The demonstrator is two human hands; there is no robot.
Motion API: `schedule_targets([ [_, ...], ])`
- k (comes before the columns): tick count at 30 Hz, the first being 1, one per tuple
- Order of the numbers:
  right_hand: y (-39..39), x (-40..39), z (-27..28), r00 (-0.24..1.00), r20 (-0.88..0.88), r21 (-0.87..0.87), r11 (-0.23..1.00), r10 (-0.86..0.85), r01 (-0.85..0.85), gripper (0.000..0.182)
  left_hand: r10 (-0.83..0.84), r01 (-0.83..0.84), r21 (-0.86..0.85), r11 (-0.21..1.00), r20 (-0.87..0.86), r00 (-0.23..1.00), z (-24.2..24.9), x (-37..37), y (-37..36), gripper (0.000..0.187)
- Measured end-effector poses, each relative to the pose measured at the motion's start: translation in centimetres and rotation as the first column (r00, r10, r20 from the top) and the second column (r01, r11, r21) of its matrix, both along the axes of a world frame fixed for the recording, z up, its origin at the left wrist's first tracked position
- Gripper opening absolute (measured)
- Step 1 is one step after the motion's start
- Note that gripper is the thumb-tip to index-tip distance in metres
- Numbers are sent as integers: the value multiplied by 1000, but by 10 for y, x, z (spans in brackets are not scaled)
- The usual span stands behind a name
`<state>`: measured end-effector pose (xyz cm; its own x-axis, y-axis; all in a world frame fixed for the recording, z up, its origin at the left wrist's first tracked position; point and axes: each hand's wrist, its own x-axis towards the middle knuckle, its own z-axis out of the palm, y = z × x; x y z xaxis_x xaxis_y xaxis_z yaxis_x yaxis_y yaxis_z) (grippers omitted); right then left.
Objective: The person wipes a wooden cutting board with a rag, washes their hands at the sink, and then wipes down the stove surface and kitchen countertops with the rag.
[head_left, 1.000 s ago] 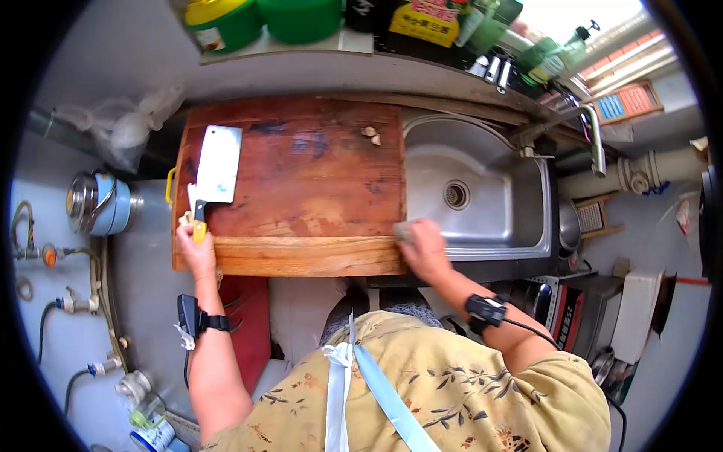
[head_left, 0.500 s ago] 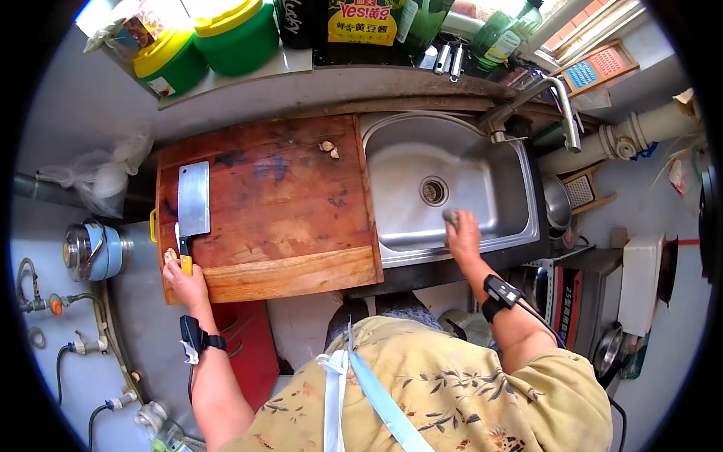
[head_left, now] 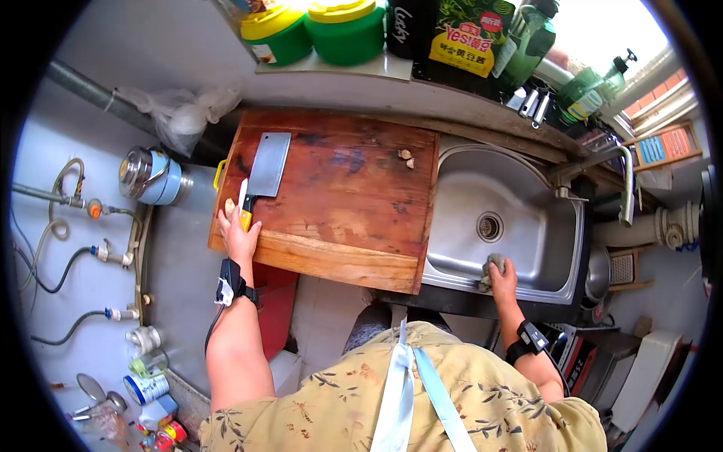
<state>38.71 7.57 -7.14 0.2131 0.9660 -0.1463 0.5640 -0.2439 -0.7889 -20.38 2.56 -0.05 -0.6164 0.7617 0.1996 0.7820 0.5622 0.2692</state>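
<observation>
My right hand [head_left: 503,282] is closed on a crumpled grey-green cloth [head_left: 491,273], at the front rim of the steel sink [head_left: 520,184]. On the left, my left hand [head_left: 239,235] rests at the front left of the wooden cutting board [head_left: 339,203]. Its thumb and fingers lie around the yellow handle of a small knife [head_left: 245,219]; the grip is partly hidden. A pale garlic piece [head_left: 229,205] is at the fingertips. Beside the small knife a cleaver [head_left: 269,166] lies flat, its black handle towards me. More garlic [head_left: 407,157] lies near the board's far right corner.
A faucet [head_left: 626,184] arches at the sink's right. Behind the board, a ledge holds green tubs [head_left: 345,34], a sauce pouch [head_left: 471,38] and green bottles [head_left: 595,90]. A blue vacuum flask [head_left: 154,177] is at the left, with hoses and valves along the wall.
The view has turned and shifted left. My right hand has drawn the cloth from near the drain towards the sink's front rim. My left hand stays by the small knife.
</observation>
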Motion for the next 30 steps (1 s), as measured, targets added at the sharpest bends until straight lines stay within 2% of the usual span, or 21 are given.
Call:
schedule_targets([
  [3, 5, 5, 27, 979, -175, -96, 991, -105, 89, 24, -28, 22, 53, 998, 114, 993, -1, -3, -6, 66],
  [5, 8, 25, 2, 986, -151, -67, 996, -76, 66, 24, -49, 33, 109, 993, 148, 988, 2, -1, -10, 61],
  [7, 11, 29, 8, 914, -335, -144, 971, -231, 192, 23, -49, 28, 131, 991, 160, 986, 5, 1, -13, 57],
  [9, 17, 40, 6, 905, -356, -165, 969, -231, 183, 26, -13, -37, 239, 970, 202, 979, 5, 6, -17, 56],
  [11, 25, 45, 23, 770, -548, -216, 945, -326, 246, 28, 26, -59, 259, 964, 130, 991, -1, 1, -27, 55],
  [12, 29, 46, 30, 774, -531, -182, 938, -345, 294, 21, 49, -67, 286, 956, 69, 996, -6, 7, -25, 53],
  [13, 31, 61, 26, 791, -471, -174, 921, -390, 350, 27, 23, -7, 315, 949, -46, 999, 9, 30, -19, 51],
  [14, 33, 65, 32, 730, -537, -150, 899, -423, 411, 32, -1, 36, 351, 936, -100, 995, 0, 33, -16, 50],
  [15, 37, 97, -7, 698, -537, -130, 864, -474, 487, 41, -32, 22, 365, 931, 23, 999, -9, 31, -14, 48],
  [16, 38, 87, 27, 621, -559, -160, 806, -550, 570, 48, -82, 115, 442, 889, -93, 992, -2, 60, -2, 47],
  [17, 45, 89, 46, 558, -606, -202, 789, -567, 581, 52, -121, 102, 394, 913, 23, 992, 15, 86, 8, 47],
  [18, 52, 97, 51, 564, -638, -119, 791, -525, 600, 55, -188, 185, 329, 926, -23, 982, 20, 106, 18, 49],
  [19, 60, 106, 55, 576, -666, -44, 796, -474, 604, 57, -306, 274, 379, 884, 25, 952, 17, 123, 28, 48],
  [21, 74, 124, 75, 642, -641, 44, 815, -421, 578, 56, -417, 291, 365, 884, 337, 844, 46, 186, 49, 44],
  [22, 76, 138, 78, 665, -665, 107, 837, -341, 537, 60, -440, 307, 382, 872, 336, 833, 48, 210, 54, 44],
  [23, 88, 155, 72, 761, -565, 191, 846, -320, 498, 67, -573, 450, 379, 809, 338, 746, 53, 230, 60, 41],
  [24, 98, 156, 85, 786, -555, 192, 876, -274, 441, 71, -687, 580, 372, 725, 336, 644, 59, 249, 68, 39],
  [25, 108, 158, 100, 807, -547, 199, 902, -223, 384, 75, -685, 581, 369, 726, 468, 558, 66, 272, 74, 36],
  [27, 140, 179, 81, 858, -488, 175, 944, -163, 279, 78, -695, 616, 397, 681, 615, 372, 63, 307, 86, 33],
  [29, 177, 196, 52, 956, -216, 225, 943, -197, 245, 75, -700, 720, 314, 619, 636, 325, 78, 343, 94, 30],
  [30, 199, 205, 35, 984, -107, 262, 951, -143, 167, 74, -704, 781, 262, 566, 646, 294, 87, 363, 101, 31],
])
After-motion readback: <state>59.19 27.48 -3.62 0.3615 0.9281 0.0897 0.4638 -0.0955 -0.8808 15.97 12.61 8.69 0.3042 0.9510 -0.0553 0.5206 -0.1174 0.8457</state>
